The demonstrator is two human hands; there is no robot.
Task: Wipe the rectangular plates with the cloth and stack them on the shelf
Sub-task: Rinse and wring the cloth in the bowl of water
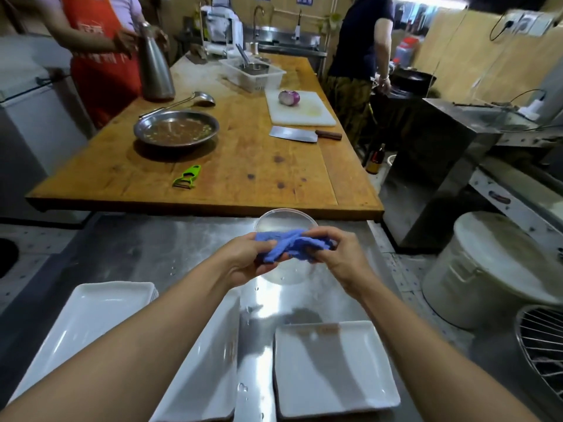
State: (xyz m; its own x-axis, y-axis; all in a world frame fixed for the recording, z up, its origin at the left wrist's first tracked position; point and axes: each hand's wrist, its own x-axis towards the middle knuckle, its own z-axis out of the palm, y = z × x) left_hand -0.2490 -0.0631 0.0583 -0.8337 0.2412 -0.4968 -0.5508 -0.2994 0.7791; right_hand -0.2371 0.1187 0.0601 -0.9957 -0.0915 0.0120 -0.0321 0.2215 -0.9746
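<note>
Beyond the fingertips, long worn wooden worktable [243, 153]; past it, steel sink counter with tall taps [286, 41] against tan panelled wall [457, 50]. Right of the fingers, dark steel cooking station [451, 153], bright strip light [426, 1] overhead. Under them, wet stainless-steel counter [137, 248].

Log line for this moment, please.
hands: left and right grip blue cloth | rectangular plates: on steel counter, untouched

Steel, glazed ware, cloth and wood

The near desk [152, 254] is wet, shiny metal; white plates [332, 376] look glossy and smooth; the blue cloth [289, 246] is soft and crumpled; at twelve o'clock, a matt, stained wooden desk [243, 166].
</note>
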